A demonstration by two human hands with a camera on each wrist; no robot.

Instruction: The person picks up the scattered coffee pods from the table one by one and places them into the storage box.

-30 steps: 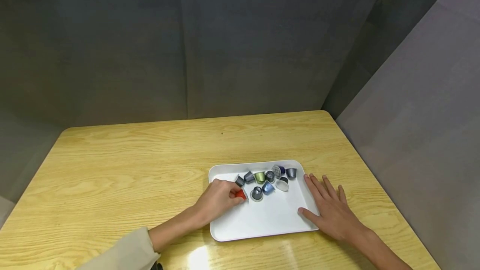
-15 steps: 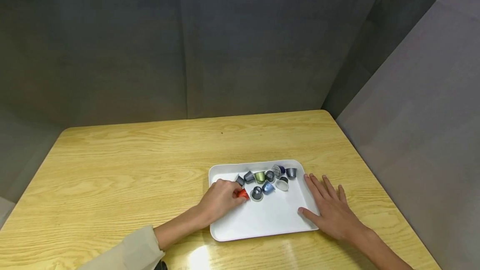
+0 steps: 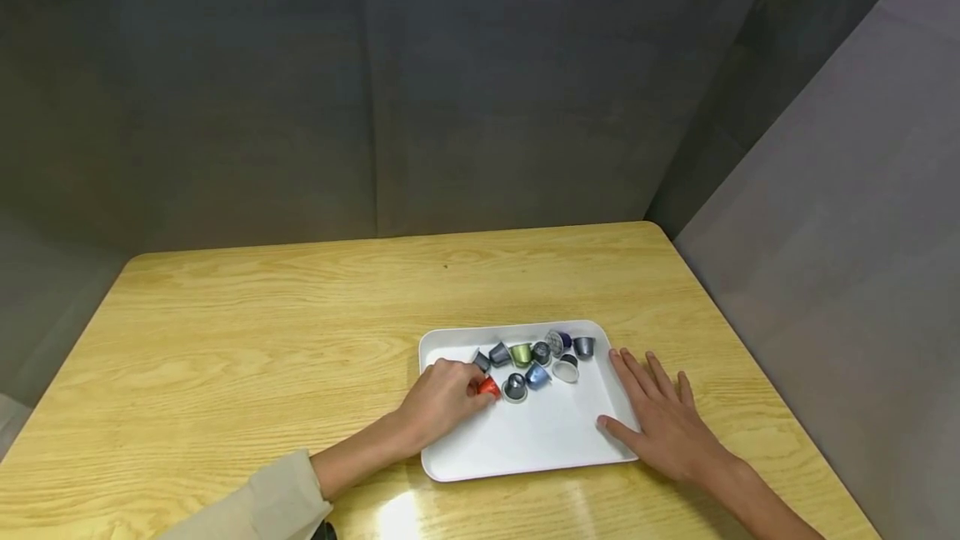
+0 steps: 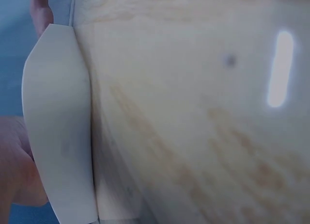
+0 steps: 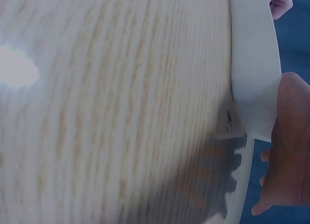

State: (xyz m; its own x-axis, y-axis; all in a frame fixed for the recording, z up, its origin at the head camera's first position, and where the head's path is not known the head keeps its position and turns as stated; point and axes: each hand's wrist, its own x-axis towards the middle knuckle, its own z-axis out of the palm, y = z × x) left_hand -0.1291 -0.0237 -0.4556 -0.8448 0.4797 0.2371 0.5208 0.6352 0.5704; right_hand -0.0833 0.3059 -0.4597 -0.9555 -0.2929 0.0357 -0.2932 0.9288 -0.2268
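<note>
In the head view a white tray [image 3: 547, 440] lies on the wooden table with several coffee capsules in it. My left hand [image 3: 438, 402] reaches over its left rim and pinches a red coffee capsule [image 3: 489, 388], partly hidden by the fingers. Just right of that one stands a grey capsule [image 3: 515, 387] with its rim down. A blue capsule [image 3: 537, 376] and a green capsule [image 3: 521, 354] lie close by. My right hand [image 3: 663, 423] rests spread at the tray's right edge, fingers straight. The wrist views show the tray's outer wall [image 4: 58, 122], not the capsules.
More capsules sit toward the tray's back: a dark grey capsule [image 3: 499, 354], a grey capsule [image 3: 583, 347] in the far right corner, and one with a pale lid [image 3: 566, 371]. The wooden table [image 3: 262, 340] ends at dark partition walls [image 3: 225, 107].
My left hand has shifted slightly right with the red capsule, bringing it nearer the grey capsule standing beside it. The right hand and the tray stay put.
</note>
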